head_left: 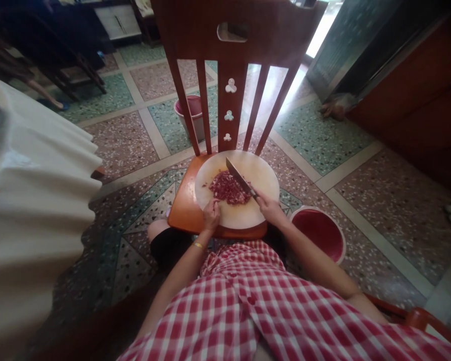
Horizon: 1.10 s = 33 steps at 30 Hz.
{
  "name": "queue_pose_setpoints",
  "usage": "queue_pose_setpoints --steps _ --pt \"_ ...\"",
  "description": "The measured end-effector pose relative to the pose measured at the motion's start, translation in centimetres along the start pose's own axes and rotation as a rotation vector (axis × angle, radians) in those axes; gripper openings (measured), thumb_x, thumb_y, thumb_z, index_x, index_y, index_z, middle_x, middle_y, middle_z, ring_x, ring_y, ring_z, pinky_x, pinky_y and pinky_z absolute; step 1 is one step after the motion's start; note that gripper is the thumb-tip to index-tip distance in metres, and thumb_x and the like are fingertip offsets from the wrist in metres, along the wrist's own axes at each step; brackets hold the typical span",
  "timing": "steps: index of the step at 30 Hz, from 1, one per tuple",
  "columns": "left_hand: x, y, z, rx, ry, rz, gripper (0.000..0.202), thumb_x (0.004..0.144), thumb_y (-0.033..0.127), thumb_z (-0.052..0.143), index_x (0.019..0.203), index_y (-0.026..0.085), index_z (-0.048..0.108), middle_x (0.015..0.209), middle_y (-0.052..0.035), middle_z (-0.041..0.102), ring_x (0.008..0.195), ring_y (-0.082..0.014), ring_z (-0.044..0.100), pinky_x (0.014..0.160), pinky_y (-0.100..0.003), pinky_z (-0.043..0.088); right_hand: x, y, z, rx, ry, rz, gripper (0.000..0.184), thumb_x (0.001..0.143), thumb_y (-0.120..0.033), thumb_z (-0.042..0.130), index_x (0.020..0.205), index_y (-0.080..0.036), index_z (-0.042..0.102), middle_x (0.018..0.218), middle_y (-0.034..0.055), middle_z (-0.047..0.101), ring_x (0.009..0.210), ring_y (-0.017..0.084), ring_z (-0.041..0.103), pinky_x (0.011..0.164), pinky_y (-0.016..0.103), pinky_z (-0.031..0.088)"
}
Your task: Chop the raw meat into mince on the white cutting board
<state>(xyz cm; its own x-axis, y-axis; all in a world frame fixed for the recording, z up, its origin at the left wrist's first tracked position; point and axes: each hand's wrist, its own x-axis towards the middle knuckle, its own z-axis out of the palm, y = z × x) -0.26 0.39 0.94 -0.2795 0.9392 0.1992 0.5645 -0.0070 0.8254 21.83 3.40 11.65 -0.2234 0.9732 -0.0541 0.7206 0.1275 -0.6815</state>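
Observation:
A round pale cutting board (pixel 261 175) lies on the seat of a wooden chair (pixel 184 213) in front of me. A heap of finely chopped red pieces (pixel 227 188) sits near the board's middle. My right hand (pixel 269 206) grips the handle of a knife (pixel 239 176), whose blade slants up and left over the heap. My left hand (pixel 212 213) rests at the board's near left edge, fingers curled, just beside the red pieces. A gold bangle sits on my left wrist.
A red bucket (pixel 319 233) stands on the tiled floor right of the chair; a pinkish bin (pixel 194 114) stands behind the chair back. A white cloth-covered table (pixel 33 200) fills the left side. A dark wooden cabinet (pixel 417 95) lines the right.

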Motion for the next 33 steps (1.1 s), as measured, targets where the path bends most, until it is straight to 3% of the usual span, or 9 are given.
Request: queue_pose_setpoints --steps 5,11,17,22,26,28,33 --pt "0.0 -0.1 0.1 0.005 0.008 -0.010 0.025 0.086 0.026 0.033 0.094 0.018 0.056 0.080 -0.0032 0.060 0.074 -0.0141 0.055 0.071 -0.025 0.041 -0.1 -1.3 -1.1 0.038 0.132 -0.072 0.046 0.090 -0.032 0.031 0.134 -0.019 0.040 0.104 0.0075 0.066 0.094 0.019 0.062 0.088 0.032 0.046" --pt "-0.1 0.1 0.0 0.001 -0.001 -0.015 0.025 0.086 0.025 0.033 0.093 0.017 0.056 0.081 -0.0040 0.061 0.075 -0.0143 0.056 0.072 -0.025 0.042 0.1 -0.6 0.2 -0.057 -0.038 0.029 0.040 0.088 -0.029 0.037 0.126 -0.023 0.050 0.115 0.0051 0.062 0.103 0.021 0.058 0.089 0.034 0.045" --pt "-0.1 0.3 -0.1 0.001 -0.002 -0.013 0.026 0.087 0.026 0.032 0.093 0.018 0.056 0.081 -0.0032 0.060 0.075 -0.0136 0.055 0.073 -0.025 0.042 -0.2 -1.5 -0.4 0.027 0.113 -0.106 0.044 0.090 -0.030 0.034 0.133 -0.022 0.041 0.120 0.0047 0.058 0.104 0.018 0.057 0.092 0.030 0.043" --pt "-0.1 -0.1 0.0 -0.008 -0.003 -0.004 0.025 0.087 0.026 0.032 0.093 0.017 0.055 0.081 -0.0038 0.060 0.076 -0.0136 0.056 0.072 -0.025 0.042 0.2 -0.6 0.1 0.031 -0.037 0.052 0.040 0.088 -0.028 0.038 0.126 -0.027 0.050 0.117 0.0015 0.061 0.109 0.019 0.054 0.094 0.033 0.042" --pt "-0.1 -0.3 0.1 0.004 -0.010 -0.003 0.026 0.087 0.027 0.031 0.093 0.018 0.055 0.079 -0.0033 0.059 0.074 -0.0137 0.056 0.070 -0.025 0.042 0.3 -2.0 -1.4 0.121 0.075 -0.032 0.044 0.089 -0.032 0.036 0.132 -0.023 0.043 0.108 0.0032 0.065 0.108 0.019 0.055 0.093 0.033 0.042" --pt "-0.1 -0.3 0.1 0.009 -0.010 -0.001 0.026 0.087 0.027 0.032 0.093 0.017 0.055 0.079 -0.0034 0.059 0.074 -0.0138 0.055 0.070 -0.025 0.042 0.3 -2.0 -1.1 0.116 0.118 -0.063 0.045 0.090 -0.031 0.034 0.133 -0.019 0.041 0.106 0.0053 0.066 0.106 0.019 0.056 0.093 0.033 0.042" --pt "-0.1 -0.2 -0.1 0.017 -0.015 -0.008 0.026 0.087 0.027 0.032 0.095 0.017 0.055 0.080 -0.0038 0.059 0.075 -0.0140 0.055 0.071 -0.026 0.042 0.5 -0.5 0.9 0.007 -0.071 0.051 0.041 0.089 -0.030 0.039 0.128 -0.024 0.048 0.115 0.0048 0.061 0.106 0.022 0.056 0.093 0.037 0.042"
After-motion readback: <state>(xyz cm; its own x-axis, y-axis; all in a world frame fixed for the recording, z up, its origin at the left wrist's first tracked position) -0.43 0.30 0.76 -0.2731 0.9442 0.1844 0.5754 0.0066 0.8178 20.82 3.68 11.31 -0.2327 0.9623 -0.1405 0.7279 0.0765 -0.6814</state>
